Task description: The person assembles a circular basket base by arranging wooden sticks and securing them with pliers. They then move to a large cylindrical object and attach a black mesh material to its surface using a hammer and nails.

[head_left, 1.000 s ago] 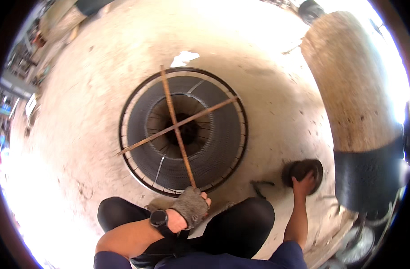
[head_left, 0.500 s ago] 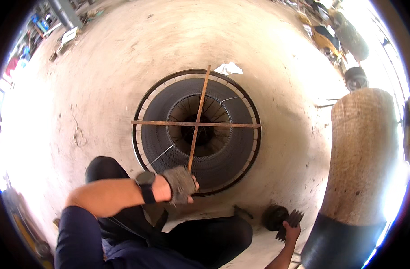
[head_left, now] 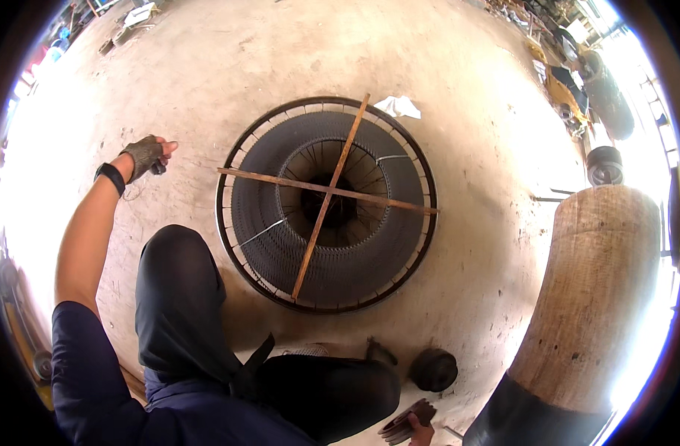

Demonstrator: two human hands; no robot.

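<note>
1. I take the round frame (head_left: pixel 325 310) as my landmark; it lies on the pale floor (head_left: pixel 481 111), spokes showing around its dark rim.
2. Inside that frame I see a dark patterned ring (head_left: pixel 256 204) around a deep, dark opening, with a thin white tie (head_left: pixel 262 232) on its near-left part and a second tie (head_left: pixel 393 157) on its far-right part.
3. Two rusty strips cross over the middle of the frame: the lengthwise strip (head_left: pixel 346 154) runs from the far rim to the near one, and the sideways strip (head_left: pixel 273 180) spans left to right.
4. My left hand (head_left: pixel 141 158), in a fingerless grey-brown glove, is left of the frame, well apart from its rim. Its fingers are bent, but I cannot tell whether they grip anything. A black wristband (head_left: pixel 111 178) sits behind the glove.
5. My right hand (head_left: pixel 421 432), bare and partly cut off by the lower edge, is grasping a brown ribbed piece (head_left: pixel 405 421), on the near-right side of the frame and well apart from it.
6. Between that piece and the frame, a squat black round object (head_left: pixel 433 369) rests on the floor.
7. Right of the frame lies a large wood-coloured cylinder (head_left: pixel 593 297) with a black near end (head_left: pixel 540 412).
8. Just beyond the frame's far-right rim is a crumpled white sheet (head_left: pixel 399 107).
</note>
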